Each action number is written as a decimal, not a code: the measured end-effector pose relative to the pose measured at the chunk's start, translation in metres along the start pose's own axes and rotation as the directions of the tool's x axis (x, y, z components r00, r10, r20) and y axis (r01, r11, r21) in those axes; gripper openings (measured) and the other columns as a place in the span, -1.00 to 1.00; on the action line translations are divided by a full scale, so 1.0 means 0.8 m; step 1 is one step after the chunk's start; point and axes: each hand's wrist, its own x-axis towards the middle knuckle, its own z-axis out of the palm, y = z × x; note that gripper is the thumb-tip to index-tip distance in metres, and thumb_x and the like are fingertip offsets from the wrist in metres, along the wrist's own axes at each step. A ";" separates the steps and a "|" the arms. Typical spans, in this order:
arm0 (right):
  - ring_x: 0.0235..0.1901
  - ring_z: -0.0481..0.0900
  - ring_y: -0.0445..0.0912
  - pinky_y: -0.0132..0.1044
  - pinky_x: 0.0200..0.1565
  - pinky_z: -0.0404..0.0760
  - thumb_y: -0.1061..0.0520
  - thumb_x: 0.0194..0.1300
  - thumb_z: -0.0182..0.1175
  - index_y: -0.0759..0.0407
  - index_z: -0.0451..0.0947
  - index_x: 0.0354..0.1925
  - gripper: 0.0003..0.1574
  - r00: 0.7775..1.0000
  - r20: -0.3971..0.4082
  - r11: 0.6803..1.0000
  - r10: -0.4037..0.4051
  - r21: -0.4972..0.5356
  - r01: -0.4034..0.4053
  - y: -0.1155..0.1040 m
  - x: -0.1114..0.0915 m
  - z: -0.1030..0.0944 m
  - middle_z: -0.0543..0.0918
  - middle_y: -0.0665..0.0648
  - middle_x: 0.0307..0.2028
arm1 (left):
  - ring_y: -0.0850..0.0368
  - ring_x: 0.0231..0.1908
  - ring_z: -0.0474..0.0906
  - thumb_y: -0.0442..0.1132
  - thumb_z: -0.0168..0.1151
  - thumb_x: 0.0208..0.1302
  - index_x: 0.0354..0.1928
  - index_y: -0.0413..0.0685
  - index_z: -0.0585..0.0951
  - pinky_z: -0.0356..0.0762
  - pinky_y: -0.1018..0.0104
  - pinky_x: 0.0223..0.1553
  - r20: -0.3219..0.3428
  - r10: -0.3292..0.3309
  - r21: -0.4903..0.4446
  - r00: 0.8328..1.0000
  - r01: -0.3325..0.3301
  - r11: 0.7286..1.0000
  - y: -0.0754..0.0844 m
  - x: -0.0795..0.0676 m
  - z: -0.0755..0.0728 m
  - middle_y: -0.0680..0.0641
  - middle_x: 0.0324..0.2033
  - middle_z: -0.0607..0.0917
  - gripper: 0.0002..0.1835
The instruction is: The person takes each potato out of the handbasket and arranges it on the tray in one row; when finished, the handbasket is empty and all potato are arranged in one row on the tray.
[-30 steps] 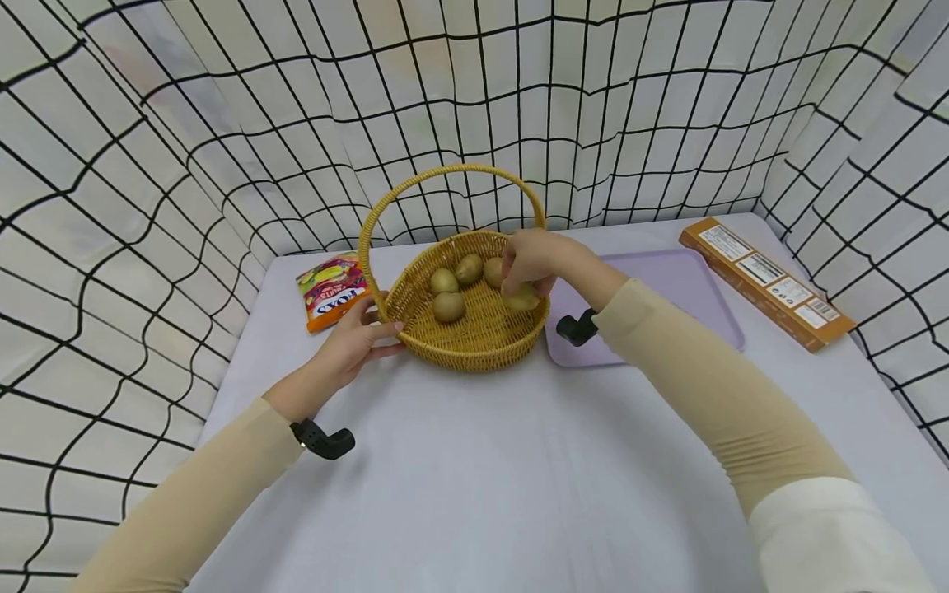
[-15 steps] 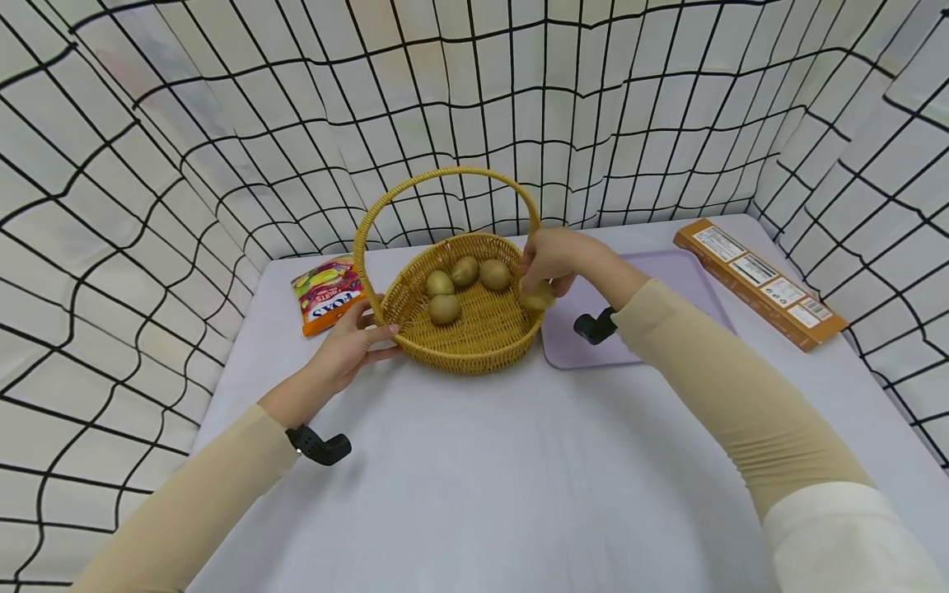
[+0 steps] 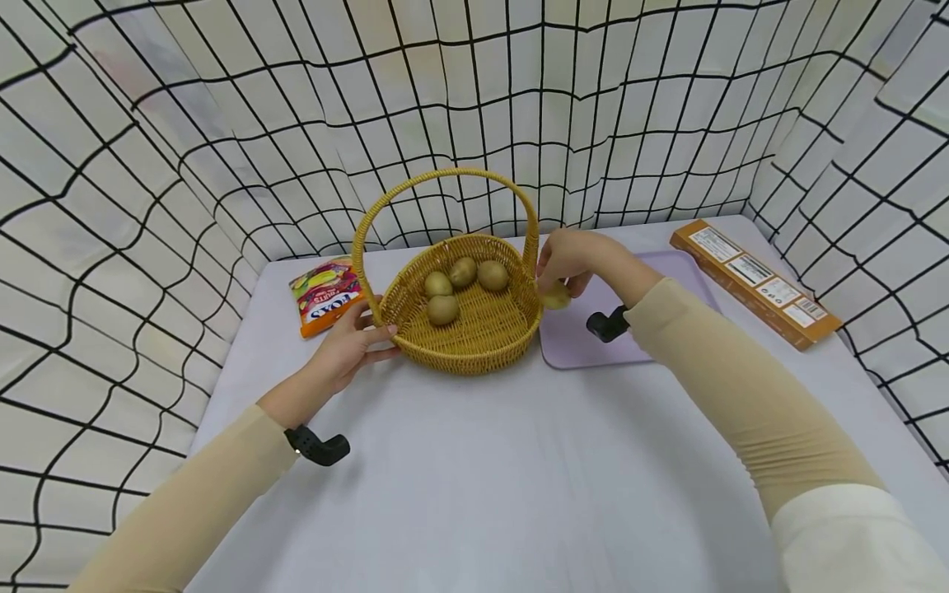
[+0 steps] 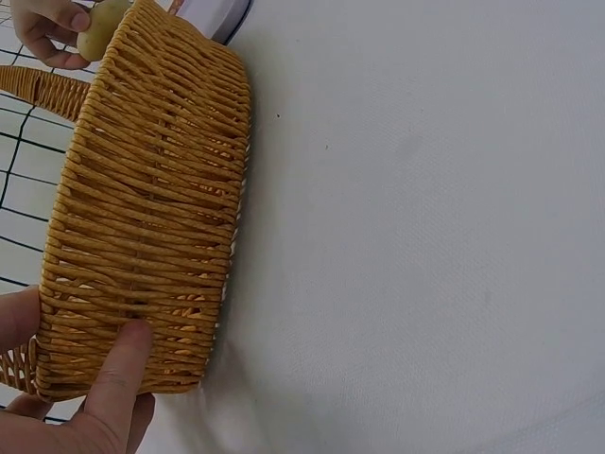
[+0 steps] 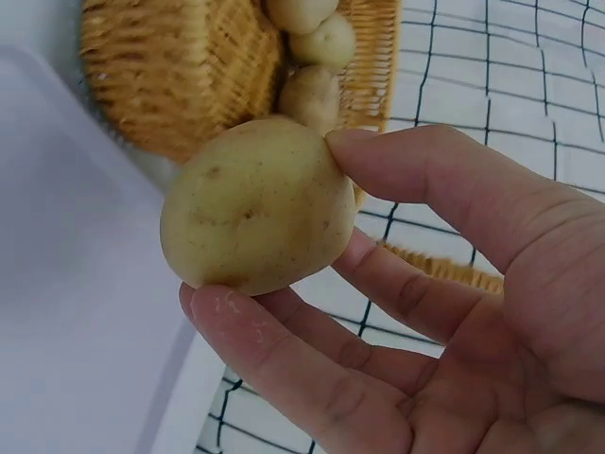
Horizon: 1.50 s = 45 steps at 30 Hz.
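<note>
A potato (image 5: 260,208) is pinched between the thumb and fingers of my right hand (image 3: 574,257). In the head view the potato is just past the right rim of the wicker basket (image 3: 474,362), over the near left part of the lilac tray (image 3: 593,346). Several more potatoes (image 3: 442,309) lie in the left and back of the basket, whose tall handle arches overhead. My left hand (image 3: 354,346) grips the basket's left side, thumb at the rim and fingers against the outer weave (image 4: 142,208).
Left of the basket lies a colourful candy bag (image 3: 324,295). A long orange-brown box (image 3: 756,284) rests at an angle beyond the tray's right side. Black netting (image 3: 474,107) over white sheeting walls the back and sides of the white-covered table (image 3: 474,478).
My right hand has carried the potato rightward from inside the basket, across its rim, to over the tray. My left hand keeps its hold on the basket.
</note>
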 end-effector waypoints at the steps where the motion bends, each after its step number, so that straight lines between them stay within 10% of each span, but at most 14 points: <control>1: -0.28 0.76 -0.01 -0.16 -0.13 0.83 0.18 0.27 0.29 0.29 0.58 -0.05 -0.70 1.000 -0.001 1.000 0.008 0.000 -0.008 0.003 0.001 -0.001 0.70 0.21 -0.16 | -0.28 0.49 0.23 -0.37 0.10 0.54 0.66 0.04 -0.07 0.53 -0.04 0.31 0.000 0.000 -0.001 1.000 0.000 1.000 0.000 0.000 0.000 -0.26 0.56 0.04 -0.18; 45: -0.19 0.63 0.00 -0.16 -0.04 0.81 0.11 0.31 0.28 0.39 0.50 0.10 -0.51 0.992 -0.077 0.984 0.100 0.155 -0.087 0.081 0.056 0.035 0.54 0.29 -0.02 | -0.26 0.50 0.22 -0.36 0.10 0.55 0.66 0.08 -0.06 0.53 -0.03 0.32 -0.018 -0.010 -0.009 1.000 0.010 1.000 -0.003 0.001 0.000 -0.25 0.56 0.05 -0.19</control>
